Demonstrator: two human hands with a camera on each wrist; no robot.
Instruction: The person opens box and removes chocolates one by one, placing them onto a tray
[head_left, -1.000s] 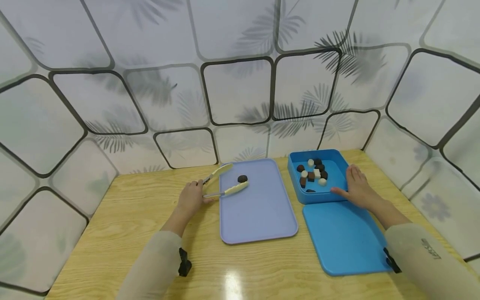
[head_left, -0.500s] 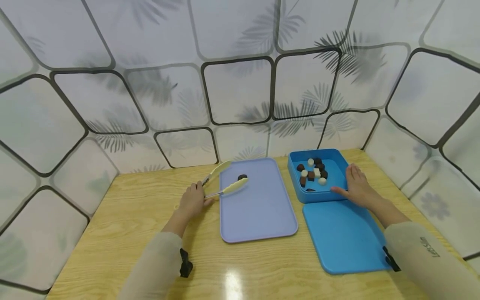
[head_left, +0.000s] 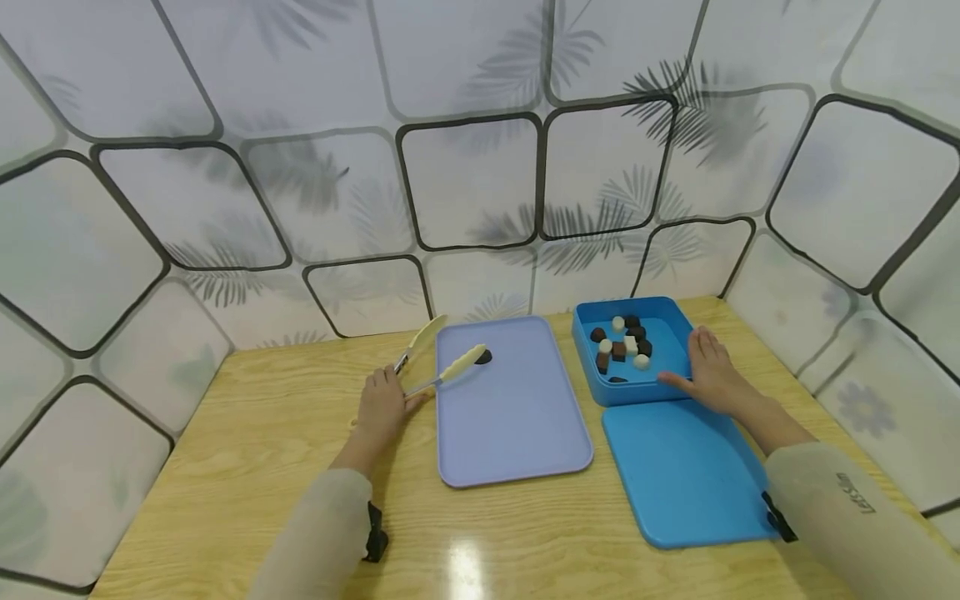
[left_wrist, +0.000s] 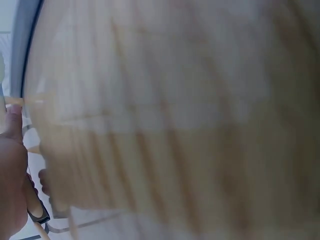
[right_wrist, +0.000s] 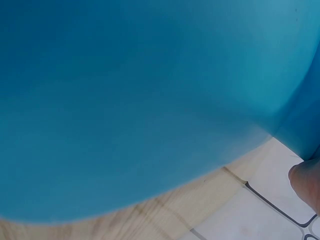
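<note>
**One dark piece on the tray, tongs open over it**

We see the left hand (head_left: pixel 382 406) gripping the tongs (head_left: pixel 438 358) at their hinge end, fingers curled round the handles. Tongs' long axis runs from the hand up-right, toward the tray's far-left corner. Tips spread apart, nothing between them. Dark piece (head_left: pixel 484 357) lies on the tray (head_left: pixel 517 425), just past the nearer tip, possibly touching; can't tell. Left hand is clearly the nearer one.

Right hand (head_left: pixel 712 379) rests flat, fingers relaxed, on the box (head_left: pixel 592 379) near rim, holding nothing. Lid (head_left: pixel 682 475) lies in front of the box. Most of the tray is bare; desk (head_left: pixel 247 467) left of it too.
</note>
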